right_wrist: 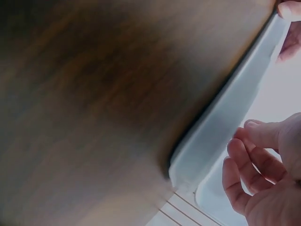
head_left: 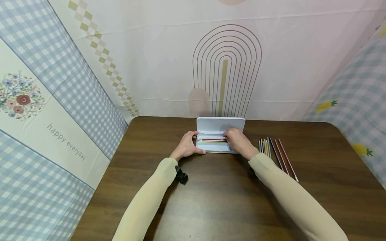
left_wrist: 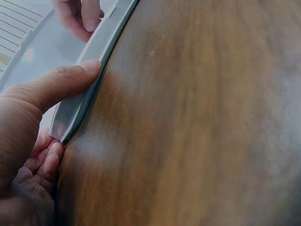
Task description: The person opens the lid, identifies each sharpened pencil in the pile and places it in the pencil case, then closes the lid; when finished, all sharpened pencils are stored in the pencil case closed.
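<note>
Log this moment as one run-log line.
left hand: grips pencil case left end | right hand: inside the open case, on pencils in case | loose pencils: on table, right of case

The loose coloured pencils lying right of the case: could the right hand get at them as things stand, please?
Probably yes: the right hand rests over the open pencil case, and the loose pencils lie uncovered on the table just beside it.

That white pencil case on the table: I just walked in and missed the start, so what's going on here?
A person sits at a brown table with a white pencil case lying open. The left hand steadies the case's left end, thumb on its front wall. The right hand reaches inside, over a few coloured pencils in the tray. More coloured pencils lie in a row on the table to the right.
</note>
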### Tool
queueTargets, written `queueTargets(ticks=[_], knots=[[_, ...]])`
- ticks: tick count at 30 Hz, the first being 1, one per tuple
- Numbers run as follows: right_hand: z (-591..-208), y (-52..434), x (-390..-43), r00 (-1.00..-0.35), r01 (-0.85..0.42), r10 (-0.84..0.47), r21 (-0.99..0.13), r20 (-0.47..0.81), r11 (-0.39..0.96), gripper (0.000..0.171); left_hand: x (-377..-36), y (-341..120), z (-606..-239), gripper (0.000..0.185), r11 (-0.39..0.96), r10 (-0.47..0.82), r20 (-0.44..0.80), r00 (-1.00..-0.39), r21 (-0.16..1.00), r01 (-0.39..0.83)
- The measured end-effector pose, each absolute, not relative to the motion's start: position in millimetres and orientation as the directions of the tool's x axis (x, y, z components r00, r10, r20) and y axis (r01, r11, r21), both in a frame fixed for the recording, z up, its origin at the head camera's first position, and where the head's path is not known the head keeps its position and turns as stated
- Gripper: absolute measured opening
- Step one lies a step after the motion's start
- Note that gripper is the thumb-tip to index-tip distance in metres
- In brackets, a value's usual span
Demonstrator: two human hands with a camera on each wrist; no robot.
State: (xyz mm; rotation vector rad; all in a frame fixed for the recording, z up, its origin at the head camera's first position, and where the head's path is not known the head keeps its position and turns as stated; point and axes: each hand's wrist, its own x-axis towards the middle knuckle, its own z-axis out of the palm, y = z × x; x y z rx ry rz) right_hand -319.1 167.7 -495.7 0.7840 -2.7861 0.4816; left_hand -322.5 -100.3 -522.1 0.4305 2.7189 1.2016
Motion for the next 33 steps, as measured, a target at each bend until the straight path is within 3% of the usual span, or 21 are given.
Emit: queueTargets(ticks=[8,22,33], knots=[[-484,173,-302,-0.850,-0.508,-0.412,-0.301,0.329,0.807,0.018,-321,-101,-523,0.096,0.641,0.314,-0.019,-0.949,0.742,0.197],[-463,192,-263,-0.953,-0.290,-0.203,-0.469,0.226,0.834,0.025,-322,-100,-524,0.097,0.636,0.317,0.002,-0.948,0.741,0.214],[-460,218,-238,-0.975,-0.209,-0.144,-0.477,0.170,0.854,0.020,-320,-100,-521,0.098,0.646,0.311,-0.015,-0.950,0.736,0.200]])
